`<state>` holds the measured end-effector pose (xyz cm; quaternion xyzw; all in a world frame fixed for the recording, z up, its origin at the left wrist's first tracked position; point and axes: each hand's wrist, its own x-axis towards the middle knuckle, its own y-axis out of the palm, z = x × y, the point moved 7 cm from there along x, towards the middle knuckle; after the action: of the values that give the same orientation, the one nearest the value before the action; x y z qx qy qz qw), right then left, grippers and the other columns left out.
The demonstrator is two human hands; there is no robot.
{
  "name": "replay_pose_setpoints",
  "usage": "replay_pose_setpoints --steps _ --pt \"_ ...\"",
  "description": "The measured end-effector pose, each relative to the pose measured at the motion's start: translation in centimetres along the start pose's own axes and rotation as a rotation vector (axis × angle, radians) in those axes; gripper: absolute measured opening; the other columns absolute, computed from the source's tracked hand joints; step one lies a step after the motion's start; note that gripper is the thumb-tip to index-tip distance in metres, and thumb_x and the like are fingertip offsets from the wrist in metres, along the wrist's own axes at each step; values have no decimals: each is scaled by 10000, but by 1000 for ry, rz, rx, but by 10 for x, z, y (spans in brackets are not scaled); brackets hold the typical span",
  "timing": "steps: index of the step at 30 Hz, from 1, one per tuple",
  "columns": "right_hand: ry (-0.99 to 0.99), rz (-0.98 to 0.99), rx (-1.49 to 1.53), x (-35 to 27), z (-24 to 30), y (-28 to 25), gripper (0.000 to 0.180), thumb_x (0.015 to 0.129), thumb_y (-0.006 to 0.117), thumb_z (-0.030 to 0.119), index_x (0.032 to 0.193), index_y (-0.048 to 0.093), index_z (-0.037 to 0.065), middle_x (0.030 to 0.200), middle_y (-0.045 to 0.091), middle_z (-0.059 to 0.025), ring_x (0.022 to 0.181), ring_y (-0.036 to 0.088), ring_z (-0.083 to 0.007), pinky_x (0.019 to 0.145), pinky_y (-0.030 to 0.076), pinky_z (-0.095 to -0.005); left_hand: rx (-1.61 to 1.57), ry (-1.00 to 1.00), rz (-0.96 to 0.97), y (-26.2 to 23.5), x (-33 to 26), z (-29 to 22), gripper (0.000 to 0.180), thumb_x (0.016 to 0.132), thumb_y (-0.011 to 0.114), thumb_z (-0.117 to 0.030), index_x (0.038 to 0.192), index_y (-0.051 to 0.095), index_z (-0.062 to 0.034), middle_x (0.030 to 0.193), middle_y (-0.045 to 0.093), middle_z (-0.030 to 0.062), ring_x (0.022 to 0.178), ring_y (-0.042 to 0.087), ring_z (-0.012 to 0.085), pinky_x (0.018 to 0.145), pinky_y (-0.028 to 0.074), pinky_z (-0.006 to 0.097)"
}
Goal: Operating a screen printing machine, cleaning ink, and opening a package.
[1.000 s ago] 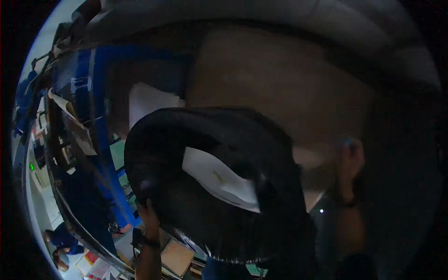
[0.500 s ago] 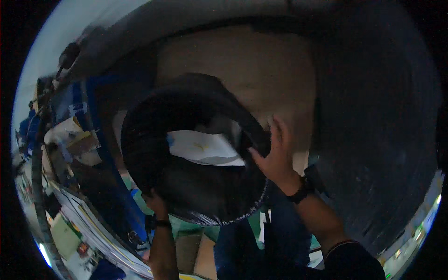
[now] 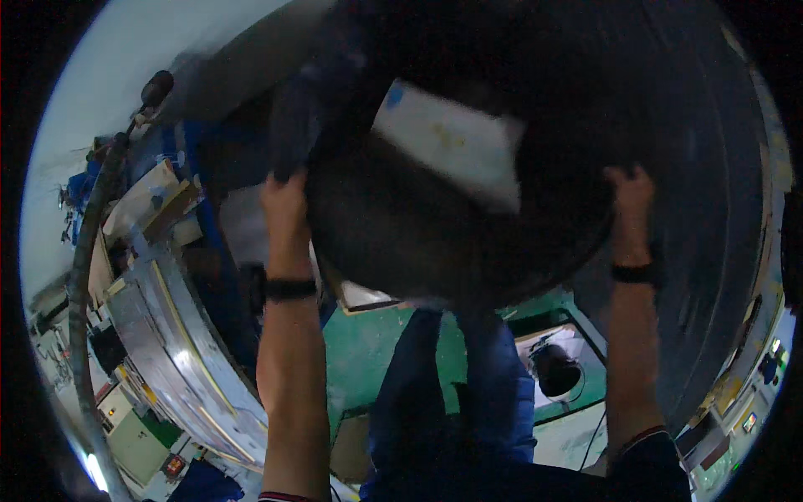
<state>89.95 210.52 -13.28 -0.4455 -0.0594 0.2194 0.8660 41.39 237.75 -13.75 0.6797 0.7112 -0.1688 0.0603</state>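
Observation:
In front of me hangs a large, round, black bin, dark and blurred, its mouth tipped toward me. A white sheet with a blue corner and a faint yellowish mark lies inside it. My left hand grips the bin's left edge, and its fingers are partly hidden in the dark. On the opposite edge, my right hand is closed on the rim. Both wrists wear dark bands.
Below are the green floor and my legs. A framed opening with a black rounded object is at lower right. Silvery layered panels and a grey pole stand left. A dark curved surface fills the right.
The bin has moved up and right, away from my legs. My right hand has shifted outward to its right edge, and my left hand has risen. The sheet inside has turned.

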Motion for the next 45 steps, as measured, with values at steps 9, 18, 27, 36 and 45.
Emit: replay_pose_setpoints --steps 9,18,27,36,45 --pt "-48 10 385 48 -30 -72 422 823 687 234 1100 575 -64 998 641 -119 890 575 -248 809 448 -339 329 450 50 110 -9 -113 324 780 607 -78 1076 597 53 932 671 118 828 610 190 759 458 303" --pt "-66 -105 -63 -37 -118 -26 563 855 623 403 1146 550 -74 1023 629 -271 943 613 -423 810 482 -427 329 59 81 66 -55 47 311 843 560 -55 1142 558 31 1019 642 114 929 585 212 849 436 321" --pt "310 321 88 -84 -199 56 633 816 665 308 1266 458 -87 1252 515 -284 1189 482 -398 1017 368 -409 665 -8 175 20 -86 175 522 846 614 -166 1266 429 83 1192 542 272 1101 532 379 966 398 403" --pt "100 205 -120 -152 -252 42 502 784 710 311 1098 577 -57 1062 632 -221 1013 593 -364 896 435 -425 884 -130 34 3 -180 162 589 818 661 -240 1196 426 145 1202 529 308 1145 499 433 964 396 427" --pt "-83 239 147 -195 -204 3 504 839 662 314 1166 545 -52 1091 621 -201 993 593 -304 839 459 -401 320 -23 281 24 -299 98 444 800 642 -148 1184 499 22 1027 615 202 786 639 286 732 514 365"
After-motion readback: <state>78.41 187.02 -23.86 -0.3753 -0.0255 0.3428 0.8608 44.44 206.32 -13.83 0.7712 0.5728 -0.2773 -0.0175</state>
